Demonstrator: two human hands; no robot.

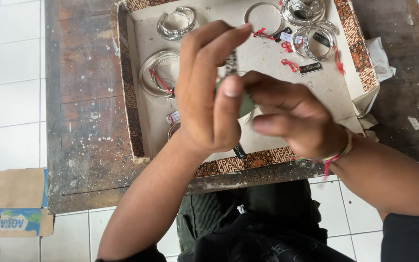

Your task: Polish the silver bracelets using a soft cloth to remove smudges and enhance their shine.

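My left hand (207, 92) and my right hand (292, 114) meet above a shallow cardboard box (326, 87) with a patterned rim. Between their fingers sits a small silver ornament piece (231, 63), and a green cloth-like bit (247, 103) shows between my left thumb and my right fingers. Which hand carries which part is hidden by the fingers. Several silver bangles lie in the box: one pair (175, 23) at the back left, a larger ring (159, 73) by my left hand, more (311, 34) at the back right with red strings and black tags.
The box rests on a worn dark wooden table (88, 111) over a white tiled floor. A flattened cardboard carton (13, 201) lies on the floor at the left. Crumpled white paper (379, 58) sticks out at the box's right side. My dark trousers show below the table edge.
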